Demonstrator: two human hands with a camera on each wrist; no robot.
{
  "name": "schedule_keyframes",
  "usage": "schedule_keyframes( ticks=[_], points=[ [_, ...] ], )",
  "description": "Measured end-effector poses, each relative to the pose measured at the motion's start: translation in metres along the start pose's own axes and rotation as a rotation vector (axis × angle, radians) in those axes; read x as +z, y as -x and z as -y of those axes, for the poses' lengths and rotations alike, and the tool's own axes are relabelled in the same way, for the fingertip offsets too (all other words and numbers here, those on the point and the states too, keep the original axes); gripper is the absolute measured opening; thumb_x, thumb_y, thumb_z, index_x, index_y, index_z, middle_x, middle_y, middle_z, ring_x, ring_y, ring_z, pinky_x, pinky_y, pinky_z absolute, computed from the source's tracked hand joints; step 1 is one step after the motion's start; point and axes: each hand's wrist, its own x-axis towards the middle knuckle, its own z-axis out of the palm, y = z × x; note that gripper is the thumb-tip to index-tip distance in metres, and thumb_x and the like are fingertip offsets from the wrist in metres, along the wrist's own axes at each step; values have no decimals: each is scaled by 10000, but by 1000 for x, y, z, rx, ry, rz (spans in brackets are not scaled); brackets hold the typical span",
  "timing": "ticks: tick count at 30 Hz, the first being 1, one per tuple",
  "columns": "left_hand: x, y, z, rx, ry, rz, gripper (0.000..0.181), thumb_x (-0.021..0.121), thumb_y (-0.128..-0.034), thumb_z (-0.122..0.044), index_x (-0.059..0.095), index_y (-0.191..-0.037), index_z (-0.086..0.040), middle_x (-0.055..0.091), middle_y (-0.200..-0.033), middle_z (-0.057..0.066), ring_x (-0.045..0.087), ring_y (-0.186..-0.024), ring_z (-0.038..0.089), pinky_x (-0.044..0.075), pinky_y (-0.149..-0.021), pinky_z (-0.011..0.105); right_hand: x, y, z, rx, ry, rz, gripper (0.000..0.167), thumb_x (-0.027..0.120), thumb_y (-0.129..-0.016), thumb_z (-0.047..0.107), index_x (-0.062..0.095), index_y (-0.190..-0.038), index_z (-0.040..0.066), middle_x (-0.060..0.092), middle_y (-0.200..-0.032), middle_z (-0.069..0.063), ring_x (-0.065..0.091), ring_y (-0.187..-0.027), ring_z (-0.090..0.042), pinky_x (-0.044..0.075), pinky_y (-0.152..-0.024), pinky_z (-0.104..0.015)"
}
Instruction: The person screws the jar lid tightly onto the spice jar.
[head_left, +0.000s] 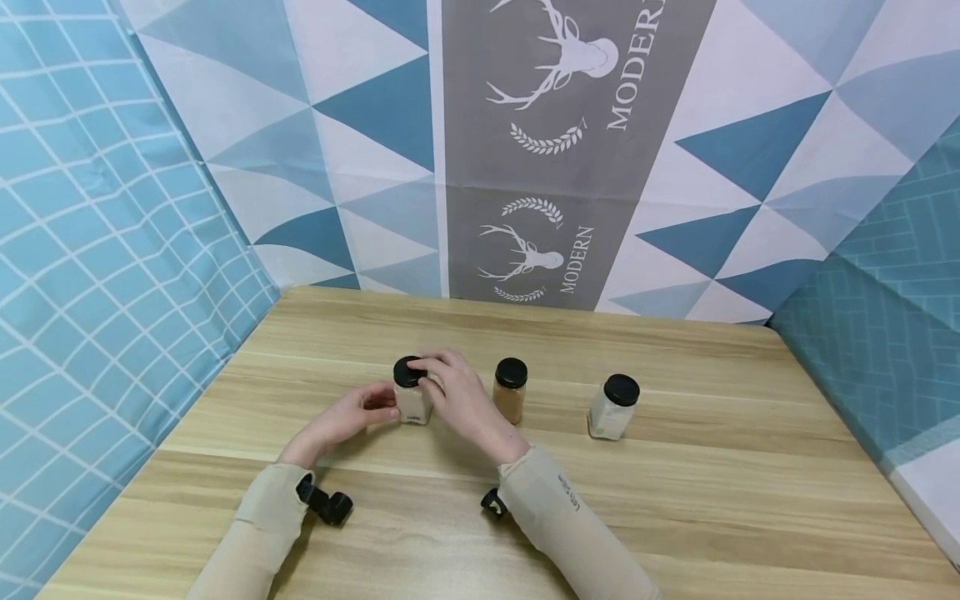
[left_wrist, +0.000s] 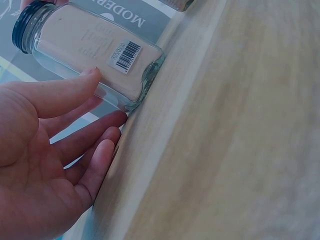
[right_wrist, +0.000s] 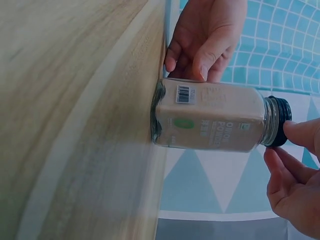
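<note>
A clear glass jar of onion powder [right_wrist: 215, 117], pale beige inside with a black screw lid [right_wrist: 283, 121], stands upright on the wooden table. My left hand [head_left: 358, 414] holds its lower left side; in the left wrist view the thumb [left_wrist: 75, 87] lies along the glass near a barcode label, while the lower fingers sit by the base. From above, my right hand [head_left: 463, 398] pinches the lid between thumb and fingers, as the right wrist view shows. Just right of that hand stands a jar of orange-brown powder [head_left: 508, 403] with a black lid.
Farther right on the wooden table [head_left: 712, 467] stands another black-lidded jar [head_left: 611, 412] with whitish contents. Patterned cloth [head_left: 375, 150] hangs behind the table's back edge, and blue gridded cloth [head_left: 90, 250] lines the left side. Black wrist-camera mounts [head_left: 330, 506] stick out from the sleeves.
</note>
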Motion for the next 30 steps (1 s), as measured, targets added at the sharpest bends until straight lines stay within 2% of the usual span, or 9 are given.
schedule_keyframes(
  ticks=[4, 6, 10, 14, 17, 22, 30],
  points=[
    [0, 0, 0, 7, -1, -1, 445, 600, -875, -291, 512, -1243, -57, 562, -1191, 131, 503, -1113, 282, 390, -941, 442, -1, 0, -1, 20, -21, -36, 254, 563, -903, 142, 617, -1150, 171, 573, -1085, 6, 534, -1019, -123, 452, -876, -259],
    [0, 0, 0, 13, 1, 3, 448, 599, -876, -294, 511, -1246, -58, 562, -1195, 129, 504, -1115, 279, 392, -941, 441, -2, -1, -1, 29, -26, -38, 271, 565, -902, 147, 602, -1169, 165, 570, -1077, 10, 535, -1003, -122, 457, -859, -256],
    [0, -1, 1, 11, 18, 7, 460, 605, -871, -300, 508, -1252, -61, 560, -1201, 121, 503, -1121, 275, 388, -953, 448, -2, -2, -1, 15, -20, -6, 344, 559, -904, 140, 536, -1247, 160, 534, -1193, -23, 514, -1099, -151, 440, -924, -279],
    [0, -1, 1, 7, 18, 4, 459, 604, -873, -291, 504, -1249, -49, 555, -1202, 138, 497, -1126, 295, 378, -961, 472, -1, -3, 0, -11, -29, 55, 401, 536, -917, 144, 467, -1312, 146, 447, -1347, -66, 453, -1216, -201, 392, -996, -335],
    [0, 0, 0, -1, 18, -4, 449, 606, -871, -283, 509, -1243, -49, 555, -1201, 143, 494, -1128, 302, 373, -964, 480, 0, -4, 0, -14, -41, 95, 414, 512, -931, 160, 436, -1337, 146, 393, -1401, -68, 414, -1258, -216, 365, -1020, -357],
    [0, 1, 0, 2, 7, 4, 477, 597, -878, -283, 486, -1262, -21, 544, -1216, 162, 491, -1137, 307, 378, -964, 472, 2, -4, 0, -26, -51, 118, 394, 488, -943, 159, 434, -1333, 128, 402, -1400, -60, 397, -1274, -198, 338, -1040, -323],
    [-1, 2, -1, -2, 9, 7, 492, 589, -883, -289, 469, -1281, -25, 519, -1242, 177, 472, -1151, 323, 373, -962, 485, 3, -4, -1, 13, -95, 79, 367, 524, -926, 210, 490, -1284, 136, 475, -1330, -53, 443, -1231, -173, 349, -1031, -316]
  ],
)
